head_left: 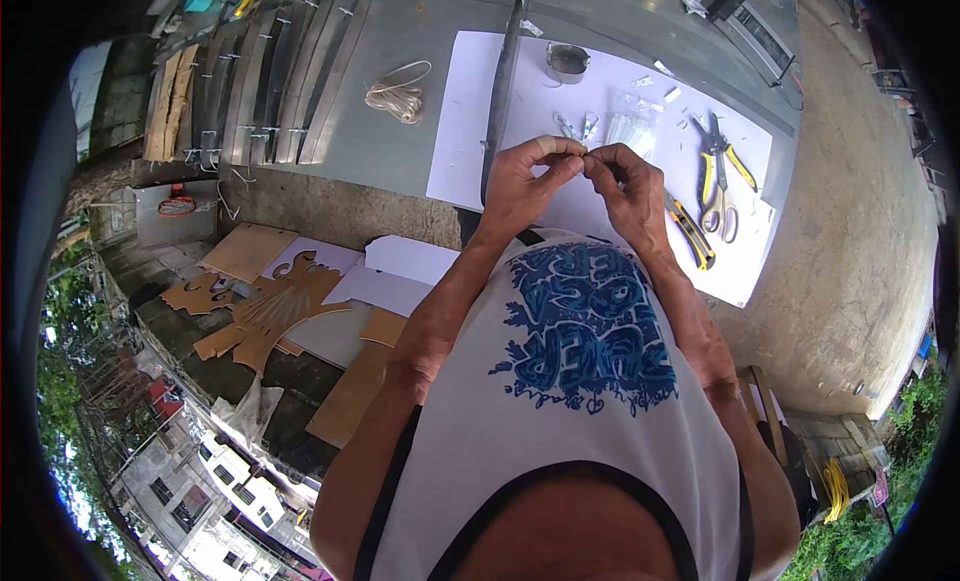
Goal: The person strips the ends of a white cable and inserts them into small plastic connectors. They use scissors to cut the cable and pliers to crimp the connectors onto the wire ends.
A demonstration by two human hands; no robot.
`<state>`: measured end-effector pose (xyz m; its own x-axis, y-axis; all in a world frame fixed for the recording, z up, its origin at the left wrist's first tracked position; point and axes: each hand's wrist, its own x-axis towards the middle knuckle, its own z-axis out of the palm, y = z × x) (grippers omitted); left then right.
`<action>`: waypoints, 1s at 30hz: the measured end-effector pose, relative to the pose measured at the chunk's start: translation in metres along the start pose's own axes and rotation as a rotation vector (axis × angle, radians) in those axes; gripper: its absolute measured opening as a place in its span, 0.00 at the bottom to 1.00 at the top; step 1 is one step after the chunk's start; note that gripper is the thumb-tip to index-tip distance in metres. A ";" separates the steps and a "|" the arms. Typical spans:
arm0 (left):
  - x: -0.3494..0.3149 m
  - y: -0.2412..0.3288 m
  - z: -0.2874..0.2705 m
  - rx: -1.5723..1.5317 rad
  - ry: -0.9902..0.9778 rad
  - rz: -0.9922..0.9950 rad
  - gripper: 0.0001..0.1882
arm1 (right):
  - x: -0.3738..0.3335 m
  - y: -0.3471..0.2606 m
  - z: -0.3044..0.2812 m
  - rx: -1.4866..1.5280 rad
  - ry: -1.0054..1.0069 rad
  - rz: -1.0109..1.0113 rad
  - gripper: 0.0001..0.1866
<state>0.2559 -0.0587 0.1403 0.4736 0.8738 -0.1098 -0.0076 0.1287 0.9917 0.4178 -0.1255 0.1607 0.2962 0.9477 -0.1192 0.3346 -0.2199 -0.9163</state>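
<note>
My left hand (527,184) and my right hand (632,193) meet over the white sheet (690,131), fingertips pinched together. Whatever lies between them is too small to make out. A tan strip wraps one finger of the left hand. Just beyond the fingertips are small clear-and-blue pieces (590,127) whose kind I cannot tell. A clear plastic bag (632,121) with pale sticks in it lies past my right hand. Close to that hand's outer side rests a yellow-and-black utility knife (692,236). Farther right are scissors (719,206) and yellow-handled pliers (738,166).
A round metal tin (568,63) stands at the sheet's far edge. A bundle of pale cord (397,99) lies on the grey table (350,131), with several metal strips (270,81) to its left. Cut brown boards (290,291) lie lower left. A dark bar (501,96) crosses the table.
</note>
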 end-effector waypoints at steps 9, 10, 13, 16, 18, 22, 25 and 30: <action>-0.003 0.005 -0.001 0.277 0.030 0.325 0.04 | 0.002 0.002 -0.006 0.312 -0.172 0.153 0.09; -0.004 0.006 -0.001 0.305 0.030 0.377 0.04 | 0.001 0.001 -0.006 0.346 -0.180 0.168 0.09; -0.007 0.002 0.003 0.226 0.038 0.311 0.04 | -0.001 0.000 -0.004 0.445 -0.204 0.203 0.07; -0.005 -0.002 0.005 -0.177 0.072 0.117 0.07 | -0.002 0.001 -0.004 0.475 -0.219 0.213 0.07; -0.001 -0.003 -0.001 -0.303 0.102 0.072 0.09 | -0.005 -0.001 -0.003 0.411 -0.241 0.208 0.06; 0.003 0.005 -0.008 -0.364 0.039 -0.025 0.14 | -0.013 -0.002 -0.002 0.371 -0.256 0.160 0.06; -0.002 0.004 -0.007 -0.387 -0.051 -0.103 0.20 | -0.014 -0.003 -0.003 0.376 -0.219 0.182 0.06; -0.008 -0.017 -0.007 -0.556 -0.137 -0.077 0.29 | -0.011 0.004 -0.004 0.508 -0.133 0.178 0.07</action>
<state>0.2457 -0.0648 0.1243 0.6002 0.7886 -0.1336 -0.4133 0.4488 0.7923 0.4197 -0.1378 0.1605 0.1826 0.9342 -0.3065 -0.1933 -0.2715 -0.9428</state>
